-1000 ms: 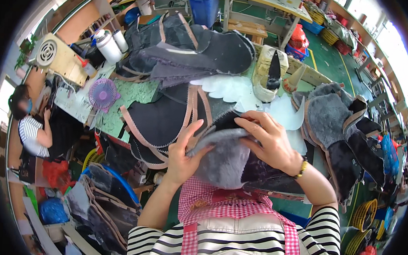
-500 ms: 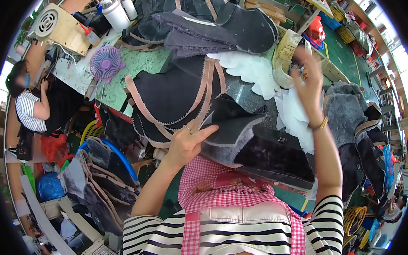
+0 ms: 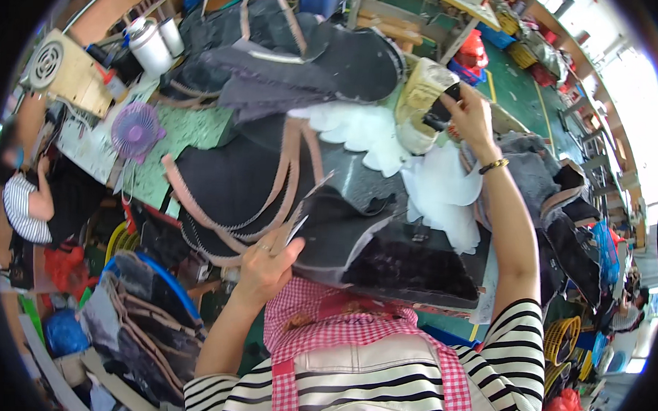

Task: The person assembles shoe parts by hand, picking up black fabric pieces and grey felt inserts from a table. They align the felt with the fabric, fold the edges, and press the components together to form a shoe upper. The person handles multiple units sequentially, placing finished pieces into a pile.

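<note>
My left hand (image 3: 266,272) is closed at the near edge of the work. Its thumb and fingers pinch a brown zigzag-edged strip (image 3: 282,233), beside a thin white pointed piece. Right of it lies a dark panel (image 3: 336,220) with its lower corner folded over, showing a pale edge. My right hand (image 3: 471,118) reaches out to a yellowed, worn container (image 3: 416,99) at the far right of the table. Its fingers are closed around a small black object (image 3: 445,106) at the container's mouth; what kind it is, I cannot make out.
Black panels with brown strips (image 3: 235,165) cover the middle. White scalloped sheets (image 3: 362,130) lie beyond. Dark fleecy pieces (image 3: 275,86) are piled at the back. A purple fan (image 3: 135,131) and white flask (image 3: 149,47) stand left. Another person (image 3: 32,203) sits at far left.
My right hand has moved from a blurred reach above the container down to its mouth and closed on the black object. My left fingers, earlier spread with one pointing, have drawn together. The view has shifted.
</note>
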The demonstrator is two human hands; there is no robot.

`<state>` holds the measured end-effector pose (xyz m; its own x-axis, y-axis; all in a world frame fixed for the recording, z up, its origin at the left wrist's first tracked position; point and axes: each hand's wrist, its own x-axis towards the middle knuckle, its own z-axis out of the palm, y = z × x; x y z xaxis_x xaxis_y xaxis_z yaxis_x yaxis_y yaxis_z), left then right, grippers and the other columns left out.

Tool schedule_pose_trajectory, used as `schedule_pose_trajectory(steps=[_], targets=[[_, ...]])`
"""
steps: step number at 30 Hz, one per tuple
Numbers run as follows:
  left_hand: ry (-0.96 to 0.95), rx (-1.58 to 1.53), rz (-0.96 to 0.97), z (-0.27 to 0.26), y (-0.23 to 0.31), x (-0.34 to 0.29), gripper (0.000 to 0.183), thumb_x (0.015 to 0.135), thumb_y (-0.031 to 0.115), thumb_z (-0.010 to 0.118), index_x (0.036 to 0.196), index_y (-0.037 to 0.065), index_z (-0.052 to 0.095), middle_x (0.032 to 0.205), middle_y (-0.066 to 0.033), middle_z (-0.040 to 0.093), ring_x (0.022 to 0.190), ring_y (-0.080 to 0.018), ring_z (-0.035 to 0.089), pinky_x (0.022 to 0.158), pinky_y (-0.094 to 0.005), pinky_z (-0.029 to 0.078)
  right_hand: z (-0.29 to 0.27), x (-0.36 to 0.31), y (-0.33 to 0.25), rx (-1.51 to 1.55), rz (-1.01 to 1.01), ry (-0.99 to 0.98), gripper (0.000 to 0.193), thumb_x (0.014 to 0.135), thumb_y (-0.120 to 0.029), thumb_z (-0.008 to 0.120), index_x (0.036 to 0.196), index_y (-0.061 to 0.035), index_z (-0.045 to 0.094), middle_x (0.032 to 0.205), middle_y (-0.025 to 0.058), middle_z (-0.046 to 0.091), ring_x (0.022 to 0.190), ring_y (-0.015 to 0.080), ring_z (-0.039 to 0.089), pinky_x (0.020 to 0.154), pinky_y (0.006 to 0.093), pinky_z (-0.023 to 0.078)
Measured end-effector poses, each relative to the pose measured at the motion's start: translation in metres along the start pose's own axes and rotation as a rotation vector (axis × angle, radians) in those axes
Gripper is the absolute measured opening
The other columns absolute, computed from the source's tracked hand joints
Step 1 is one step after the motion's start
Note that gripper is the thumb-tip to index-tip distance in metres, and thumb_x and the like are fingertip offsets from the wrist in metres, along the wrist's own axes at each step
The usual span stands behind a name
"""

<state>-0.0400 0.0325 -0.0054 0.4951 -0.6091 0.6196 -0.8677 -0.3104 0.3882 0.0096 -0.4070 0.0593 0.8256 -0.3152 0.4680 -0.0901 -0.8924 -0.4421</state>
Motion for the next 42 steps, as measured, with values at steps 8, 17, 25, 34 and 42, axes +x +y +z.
schedule_pose_trajectory(steps=[8, 17, 25, 34, 42], targets=[[0.023, 0.0, -0.01, 0.006, 0.0, -0.002, 0.032, 0.07, -0.006, 0.06, 0.1, 0.004, 0.06, 0.099, -0.0203, 0.065, 0.086, -0.0355, 0.065, 0.07, -0.0403, 0.054, 0.028, -0.034, 0.009, -0.072, -0.328, 0.135, 0.021, 0.079, -0.022, 0.073, 0.079, -0.0067, 0.059, 0.072, 0.0113, 0.062, 0.061, 0.0273, 0.062, 0.053, 0.0358, 0.047], [0.121, 0.122, 0.093, 0.003, 0.009, 0.007, 0.026, 0.072, -0.001, 0.063, 0.095, 0.008, 0.054, 0.099, -0.0177, 0.065, 0.077, -0.0286, 0.065, 0.059, -0.0346, 0.054, -0.008, -0.032, 0.015, 0.482, 0.355, -0.013, 0.021, 0.092, -0.026, 0.064, 0.09, -0.0058, 0.057, 0.073, 0.0065, 0.065, 0.06, 0.0151, 0.067, 0.044, 0.027, 0.047], [0.079, 0.107, 0.111, -0.001, 0.014, 0.023, 0.021, 0.071, -0.001, 0.062, 0.091, 0.005, 0.056, 0.096, -0.018, 0.065, 0.076, -0.0276, 0.066, 0.059, -0.034, 0.055, -0.074, -0.072, -0.1, 1.393, 0.109, -0.529, 0.023, 0.091, -0.026, 0.066, 0.093, -0.0051, 0.057, 0.081, 0.0041, 0.064, 0.077, 0.016, 0.063, 0.068, 0.0271, 0.052], [0.132, -0.111, -0.225, -0.003, 0.018, 0.013, 0.028, 0.061, -0.009, 0.059, 0.085, 0.003, 0.053, 0.077, -0.0141, 0.056, 0.065, -0.031, 0.06, 0.057, -0.0355, 0.048, -0.042, -0.092, -0.172, 0.301, -0.351, -0.512, 0.022, 0.07, -0.019, 0.07, 0.081, -0.0036, 0.058, 0.062, 0.0087, 0.06, 0.056, 0.0187, 0.061, 0.056, 0.03, 0.049], [0.056, 0.045, -0.223, 0.008, 0.001, -0.002, 0.025, 0.066, -0.006, 0.058, 0.087, 0.008, 0.057, 0.074, -0.0119, 0.055, 0.059, -0.0318, 0.056, 0.055, -0.0421, 0.047, -0.03, -0.071, -0.198, 0.678, -0.29, -0.251, 0.016, 0.077, -0.012, 0.072, 0.081, -0.0015, 0.061, 0.075, 0.0022, 0.065, 0.065, 0.0071, 0.057, 0.06, 0.0216, 0.045]])
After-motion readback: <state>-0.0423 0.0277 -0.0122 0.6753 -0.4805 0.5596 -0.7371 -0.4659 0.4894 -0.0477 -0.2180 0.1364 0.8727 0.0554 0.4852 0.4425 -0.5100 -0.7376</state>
